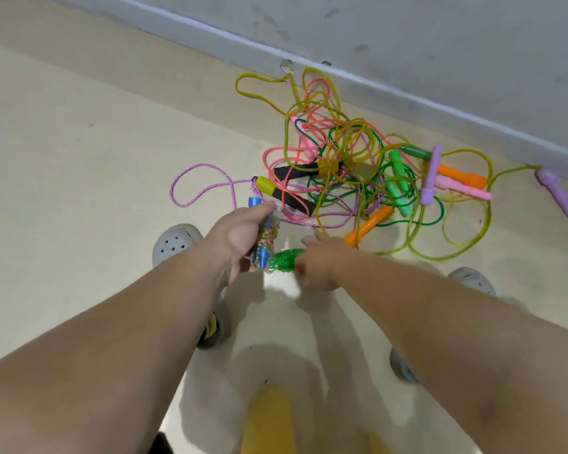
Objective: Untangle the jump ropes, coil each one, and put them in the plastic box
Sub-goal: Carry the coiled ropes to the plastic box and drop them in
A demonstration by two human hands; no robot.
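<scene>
1. Cream floor (79, 158) runs up to a grey wall at 12 o'clock.
2. Left hand (240, 237) grips a coiled rope (263, 235) with blue handles; I'd keep the wraps pinched so they don't spring loose.
3. Right hand (322, 263) meets a green piece (284, 258); blur hides its grip.
4. Tangled jump ropes (358, 165) lie at 1 o'clock: thin glossy cords, bright handles, interlaced loops.
5. No plastic box shows.

Right hand (322, 265) blurred, yellow object (269, 421) cut off
</scene>
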